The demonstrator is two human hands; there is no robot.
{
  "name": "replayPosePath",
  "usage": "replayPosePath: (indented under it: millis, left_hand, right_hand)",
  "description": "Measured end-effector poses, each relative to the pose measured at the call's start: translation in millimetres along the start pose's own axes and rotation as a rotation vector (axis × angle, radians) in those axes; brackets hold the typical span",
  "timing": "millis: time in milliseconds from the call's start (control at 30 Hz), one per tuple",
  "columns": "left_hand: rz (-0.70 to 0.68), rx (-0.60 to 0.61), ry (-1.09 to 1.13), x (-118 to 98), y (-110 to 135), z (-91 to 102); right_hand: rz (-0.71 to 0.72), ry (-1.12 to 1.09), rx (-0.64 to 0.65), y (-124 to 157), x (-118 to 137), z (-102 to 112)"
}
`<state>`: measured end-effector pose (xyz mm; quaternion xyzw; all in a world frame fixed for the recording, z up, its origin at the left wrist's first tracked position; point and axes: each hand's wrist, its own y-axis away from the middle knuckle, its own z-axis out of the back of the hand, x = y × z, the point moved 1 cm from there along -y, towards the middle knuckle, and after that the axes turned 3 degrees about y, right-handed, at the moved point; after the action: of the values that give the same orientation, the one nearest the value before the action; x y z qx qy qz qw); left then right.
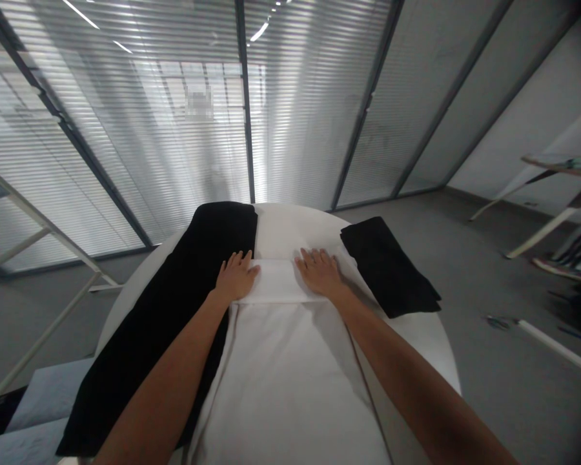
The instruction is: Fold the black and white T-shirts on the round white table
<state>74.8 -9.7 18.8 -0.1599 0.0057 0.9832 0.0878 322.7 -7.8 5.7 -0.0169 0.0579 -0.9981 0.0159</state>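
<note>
A white cloth [290, 381] lies lengthwise on the round white table [297, 226], its far end folded over into a flat band. My left hand [236, 278] rests palm down on the left end of that band, fingers spread. On the band's right end lies my right hand [318, 271], also flat with fingers apart. Partly under my left arm, a long black cloth [174, 290] stretches along the table's left side. A smaller folded black cloth [390, 268] sits to the right of my right hand.
Left of the table stands a white metal frame [53, 226]. Pale folded cloths [43, 400] lie at the lower left. A wooden-topped table [566, 166] is at the right, with a white pole [556, 345] nearer. Glass panels with blinds [295, 116] close off the far side.
</note>
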Motion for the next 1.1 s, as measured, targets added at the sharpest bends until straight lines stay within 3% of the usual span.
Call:
replayPosePath:
  millis: [133,333,400,600,800,933,1100]
  left_hand:
    - [0.059,-0.081,-0.034,2,1,2.2]
    - [-0.004,-0.138,-0.031,5,2,9.8]
    - [-0.024,-0.151,-0.015,8,1,13.1]
    - [-0.116,-0.053,0.194,19,-6,23.4]
    - [-0.056,-0.005,0.478,20,-7,36.4]
    - [-0.029,-0.075,0.482,14,-4,45.2]
    - [0.082,-0.112,0.763,5,-1,46.5]
  right_hand:
    - [-0.018,0.006,0.031,-2,-10,2]
    - [0.211,0.041,0.186,-7,-26,31]
    - [0.229,0.026,0.252,-10,-33,42]
    - [0.291,-0.003,0.292,-10,-47,66]
    - [0.358,-0.049,0.299,-13,-53,78]
    - [0.343,-0.142,0.267,-13,-56,84]
    - [0.135,-0.358,0.297,-12,-59,95]
